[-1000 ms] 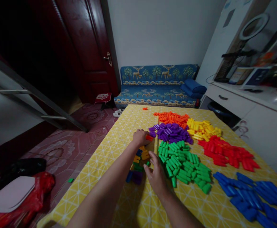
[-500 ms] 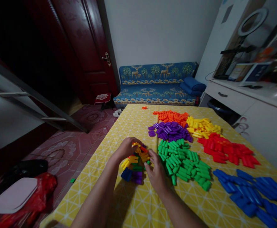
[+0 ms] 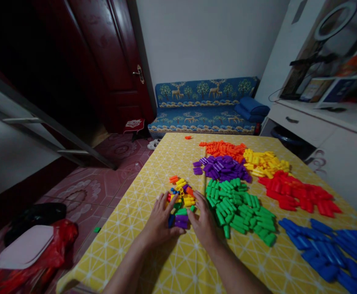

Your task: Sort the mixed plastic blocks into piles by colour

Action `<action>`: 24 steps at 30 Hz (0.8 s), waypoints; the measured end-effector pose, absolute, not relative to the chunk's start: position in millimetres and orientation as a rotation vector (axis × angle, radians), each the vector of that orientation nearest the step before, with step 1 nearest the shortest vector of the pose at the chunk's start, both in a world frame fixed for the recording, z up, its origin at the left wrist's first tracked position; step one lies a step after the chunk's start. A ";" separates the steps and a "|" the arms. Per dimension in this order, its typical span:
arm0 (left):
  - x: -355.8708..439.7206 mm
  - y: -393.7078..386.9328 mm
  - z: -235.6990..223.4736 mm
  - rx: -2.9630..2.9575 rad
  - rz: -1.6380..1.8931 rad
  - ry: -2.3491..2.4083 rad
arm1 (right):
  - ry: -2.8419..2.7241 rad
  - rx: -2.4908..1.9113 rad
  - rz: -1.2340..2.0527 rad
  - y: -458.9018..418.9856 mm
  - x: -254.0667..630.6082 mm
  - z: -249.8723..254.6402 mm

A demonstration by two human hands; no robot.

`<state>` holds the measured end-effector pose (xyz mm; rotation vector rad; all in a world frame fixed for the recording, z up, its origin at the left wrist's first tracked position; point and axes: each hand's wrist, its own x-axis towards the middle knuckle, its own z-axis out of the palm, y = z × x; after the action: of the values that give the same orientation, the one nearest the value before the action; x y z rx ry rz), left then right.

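— Room first, taking the green pile (image 3: 241,208) as reference?
— Pale wall (image 3: 209,45) far beyond it; dark red door (image 3: 107,69) beyond and to its left; blue patterned sofa (image 3: 202,117) beyond it, against the wall.
— Next down?
— Surface (image 3: 172,269), yellow patterned cloth, running under the green pile and out on every side.
— What else is sorted by colour?
— Blue pile (image 3: 328,245) right and nearer; red pile (image 3: 299,194) to the right; yellow pile (image 3: 265,163) beyond and right; purple pile (image 3: 225,167) just beyond; orange pile (image 3: 225,149) farther beyond.
— Grip?
— Left hand (image 3: 158,220), left of the green pile: fingers spread, thumb apart, along the left side of a mixed cluster (image 3: 187,201). Right hand (image 3: 204,220), just beside the green pile: thumb and fingers parted at the cluster's right side. Light contact: cannot tell.
— Cluster's position?
— Left of the green pile, between both hands; six colours of block.
— Smallest?
— Lone orange piece (image 3: 188,137), beyond the green pile and left.
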<state>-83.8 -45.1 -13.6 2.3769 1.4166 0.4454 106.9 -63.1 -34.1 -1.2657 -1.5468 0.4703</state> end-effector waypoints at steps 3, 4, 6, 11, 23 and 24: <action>-75.4 -28.2 -10.8 2.379 0.570 1.438 | -1.548 -1.259 0.486 -61.9 106.9 -36.8; -73.5 -22.3 -7.9 2.370 0.611 1.445 | -1.548 -1.258 0.494 -61.6 106.8 -37.4; -70.4 -11.2 -1.3 2.331 0.677 1.483 | -1.548 -1.259 0.507 -61.3 106.6 -37.8; -65.9 12.8 8.5 2.148 0.679 1.633 | -1.545 -1.274 0.515 -61.2 106.1 -36.9; -68.3 19.1 10.6 1.514 0.980 1.193 | -1.522 -1.258 0.522 -62.2 107.1 -36.2; -66.5 16.1 13.4 1.494 0.990 1.181 | -1.515 -1.258 0.526 -62.6 107.1 -35.1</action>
<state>-66.5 16.1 13.4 1.4936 1.1809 0.9904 107.1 -62.6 -35.1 -1.2582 -1.5149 0.5256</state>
